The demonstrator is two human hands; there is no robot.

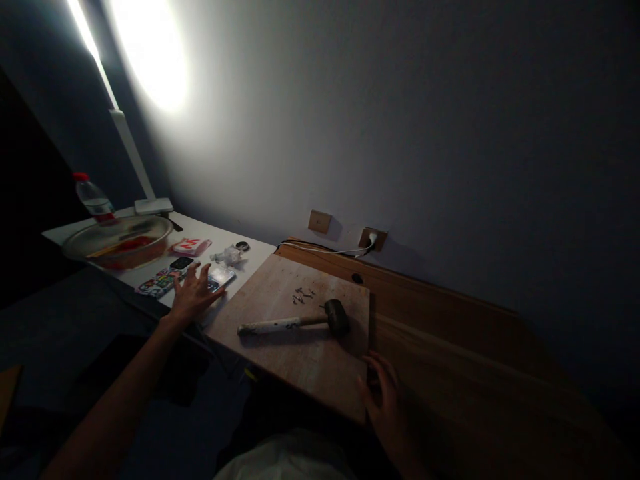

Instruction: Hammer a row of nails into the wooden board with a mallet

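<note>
My left hand (194, 295) reaches out over the edge of a white table (210, 235), fingers spread, above a phone (219, 278) and nothing in its grasp. My right hand (384, 399) rests open at the near right corner of a wooden board (280, 353). On that board lies a mallet (295, 322) with a dark head and pale handle, and a few small nails (302, 294) lie just beyond it.
A glass bowl (119, 241), a water bottle (93, 199), a lamp base (153, 205), a colourful card (159, 282), crumpled wrap (227, 255) and a small ring (242, 246) sit on the white table. Wall sockets with a white plug (372, 237) are behind the wooden desk (475, 373).
</note>
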